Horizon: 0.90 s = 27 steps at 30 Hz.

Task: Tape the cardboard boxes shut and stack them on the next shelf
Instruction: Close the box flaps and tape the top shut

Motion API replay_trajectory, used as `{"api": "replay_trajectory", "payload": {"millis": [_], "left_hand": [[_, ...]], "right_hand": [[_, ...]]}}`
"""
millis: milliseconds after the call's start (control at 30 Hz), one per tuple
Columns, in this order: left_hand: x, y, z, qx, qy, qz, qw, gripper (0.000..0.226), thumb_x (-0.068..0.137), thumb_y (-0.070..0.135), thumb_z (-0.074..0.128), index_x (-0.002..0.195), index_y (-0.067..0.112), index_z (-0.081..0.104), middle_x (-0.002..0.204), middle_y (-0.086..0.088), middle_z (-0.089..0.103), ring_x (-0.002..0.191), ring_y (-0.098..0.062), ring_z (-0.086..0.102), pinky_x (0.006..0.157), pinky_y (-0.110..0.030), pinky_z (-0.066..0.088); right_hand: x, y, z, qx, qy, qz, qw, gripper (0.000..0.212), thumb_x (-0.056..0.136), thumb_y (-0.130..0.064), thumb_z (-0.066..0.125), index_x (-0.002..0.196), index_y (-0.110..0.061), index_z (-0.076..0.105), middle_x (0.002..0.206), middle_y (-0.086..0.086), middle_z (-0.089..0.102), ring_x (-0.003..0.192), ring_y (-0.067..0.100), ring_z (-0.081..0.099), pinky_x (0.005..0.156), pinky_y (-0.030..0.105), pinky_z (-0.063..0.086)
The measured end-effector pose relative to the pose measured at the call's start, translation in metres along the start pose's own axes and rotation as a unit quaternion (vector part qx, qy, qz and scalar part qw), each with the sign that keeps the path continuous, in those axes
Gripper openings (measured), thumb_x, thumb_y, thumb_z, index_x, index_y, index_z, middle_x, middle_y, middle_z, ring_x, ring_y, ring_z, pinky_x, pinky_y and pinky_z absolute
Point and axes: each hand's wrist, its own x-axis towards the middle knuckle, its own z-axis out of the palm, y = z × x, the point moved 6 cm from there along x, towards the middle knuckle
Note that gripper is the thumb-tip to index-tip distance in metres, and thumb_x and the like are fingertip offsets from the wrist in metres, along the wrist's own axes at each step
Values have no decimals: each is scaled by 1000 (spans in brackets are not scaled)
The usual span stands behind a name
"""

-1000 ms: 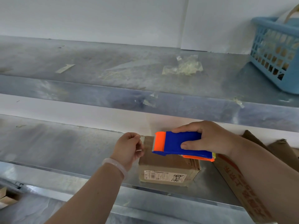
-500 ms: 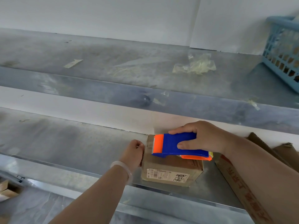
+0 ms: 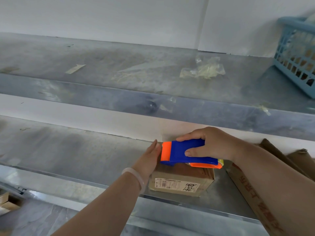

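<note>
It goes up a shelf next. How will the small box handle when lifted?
The box is probably light: it is small next to the left hand flat against its side. Likely stiff, since its edges look square. It may slide on the smooth metal shelf if pushed.

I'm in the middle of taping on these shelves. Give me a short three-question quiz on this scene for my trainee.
1. True or false: the right hand grips the tape dispenser over the small cardboard box.
2. What is the left hand doing?
3. Where is the blue basket? A) on the upper shelf; B) on the box; C) in the left hand.
Key: 1 true. 2 Pressing straight fingers against the box's side. 3 A.
</note>
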Motion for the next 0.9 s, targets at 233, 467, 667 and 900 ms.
{"api": "replay_trajectory", "payload": {"millis": [233,467,667,900], "left_hand": [[4,3,2,25,0,18,1000,46,102,45,37,147,36,31,138,0,53,122,-23,54,106,-45,42],[3,7,10,26,-17,26,999,43,103,40,36,146,34,32,136,-1,53,121,-24,55,104,-47,44],[3,7,11,53,-21,19,998,40,104,37,33,144,38,31,131,-2,56,113,-23,59,97,-47,50],[2,10,10,105,-21,30,994,40,105,35,30,144,41,31,123,3,57,102,-19,63,78,-31,57]], "right_hand": [[-8,7,-5,15,-16,15,1000,37,81,-55,68,105,-76,48,115,-35,55,103,-2,58,86,24,54],[-18,16,-9,24,1,12,1000,41,82,-54,68,110,-76,47,112,-38,56,100,-8,58,86,22,53],[-22,19,-10,30,1,14,999,41,81,-55,69,109,-75,48,106,-45,54,97,-15,56,76,12,49],[-39,35,-23,96,-9,54,994,43,81,-46,73,97,-78,49,98,-45,56,89,-17,59,61,4,47]]}}
